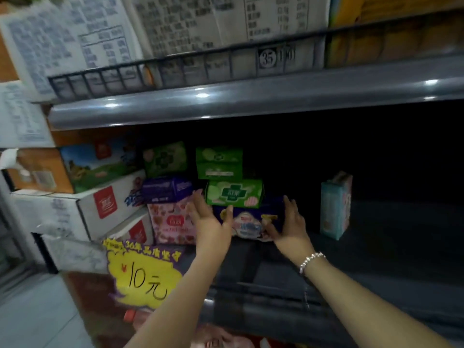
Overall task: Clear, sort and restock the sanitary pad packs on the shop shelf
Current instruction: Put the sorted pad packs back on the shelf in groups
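On the dark shelf a dark blue pad pack lies flat with a green pack stacked on it. My left hand holds the blue pack's left end, thumb on its front. My right hand grips its right end, thumb on the front and fingers over the top. Behind stand two more green packs. To the left a purple pack sits on a pink patterned pack. A pale blue and pink pack stands upright alone at the right.
White and picture-printed cartons are stacked at the shelf's left end. A yellow price sign hangs at the shelf front. The shelf above carries a wire rail and large printed packs. Dark shelf floor stretches to the right.
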{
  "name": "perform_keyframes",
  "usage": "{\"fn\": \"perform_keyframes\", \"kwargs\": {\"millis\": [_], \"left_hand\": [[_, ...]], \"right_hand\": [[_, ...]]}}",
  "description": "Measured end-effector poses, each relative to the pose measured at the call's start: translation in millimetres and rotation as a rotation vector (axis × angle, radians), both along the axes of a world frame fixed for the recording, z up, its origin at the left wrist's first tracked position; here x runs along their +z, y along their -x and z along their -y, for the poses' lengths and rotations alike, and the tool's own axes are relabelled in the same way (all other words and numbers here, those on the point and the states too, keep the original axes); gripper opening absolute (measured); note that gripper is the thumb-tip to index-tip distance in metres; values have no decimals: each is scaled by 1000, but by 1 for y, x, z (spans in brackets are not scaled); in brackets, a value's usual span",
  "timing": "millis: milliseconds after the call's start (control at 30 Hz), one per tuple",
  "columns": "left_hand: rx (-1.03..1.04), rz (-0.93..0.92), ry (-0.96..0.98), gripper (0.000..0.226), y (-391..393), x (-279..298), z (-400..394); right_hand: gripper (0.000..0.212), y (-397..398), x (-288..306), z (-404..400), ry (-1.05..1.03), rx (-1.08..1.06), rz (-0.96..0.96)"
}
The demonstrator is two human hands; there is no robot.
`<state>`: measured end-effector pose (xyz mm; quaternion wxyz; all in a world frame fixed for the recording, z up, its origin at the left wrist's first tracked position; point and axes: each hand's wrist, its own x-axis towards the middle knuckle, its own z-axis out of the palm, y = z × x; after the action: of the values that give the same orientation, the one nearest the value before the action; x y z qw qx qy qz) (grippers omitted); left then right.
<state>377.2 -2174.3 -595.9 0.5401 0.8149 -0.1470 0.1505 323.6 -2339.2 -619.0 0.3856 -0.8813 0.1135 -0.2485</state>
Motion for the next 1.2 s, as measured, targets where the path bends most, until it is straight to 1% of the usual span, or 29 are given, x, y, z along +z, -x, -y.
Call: {"fn": "perform_keyframes", "kwargs": {"millis": [67,167,267,367,400,500,533,567,600,633,667,733,767,800,867,933,1033,1100,1200], "left_hand": [[10,-34,79,93,-15,13,4],[0,-34,210,100,-31,38,11],[-51,-133,322,100,-41,61,19],[-62,-215,437,117,-51,79,27],[-71,-238,474,119,-53,82,28],[-70,-339,540,130,-68,88,31],[-50,-401,537,137,-89,83,32],[-23,-444,522,140,-113,78,34],[11,-488,509,138,-129,79,36],[13,-545,482,129,-123,88,39],[-4,-576,451,114,-100,102,41],[-42,-587,477,72,-56,124,44],[-37,-593,499,58,-46,128,46],[-47,-631,505,48,-42,128,48],[-113,-653,571,38,-32,128,48],[-177,-671,640,36,-18,126,46],[-245,-678,706,20,11,119,38],[-256,-693,748,19,32,113,32],[-289,-717,801,14,56,97,16]], "right_hand": [[90,-19,2,9,-50,-12,8],[85,-40,-2,20,-170,11,-3],[81,-52,-14,27,-257,28,-18],[58,-54,-18,32,-284,34,1],[52,-54,-18,33,-284,33,10],[41,-48,-16,32,-264,15,65],[39,-44,-16,31,-263,6,92],[37,-41,-16,30,-265,-9,116],[36,-37,-15,29,-265,-26,146],[36,-32,-12,30,-260,-47,174],[36,-27,-10,31,-253,-68,197],[35,-16,-7,34,-271,-102,222],[34,-10,-6,35,-287,-114,226],[33,-2,-6,36,-299,-121,231],[33,15,-4,37,-306,-145,268],[32,32,0,38,-291,-174,319],[30,57,10,38,-202,-231,383],[29,75,18,38,-125,-249,370],[31,105,29,39,-80,-267,332]]}}
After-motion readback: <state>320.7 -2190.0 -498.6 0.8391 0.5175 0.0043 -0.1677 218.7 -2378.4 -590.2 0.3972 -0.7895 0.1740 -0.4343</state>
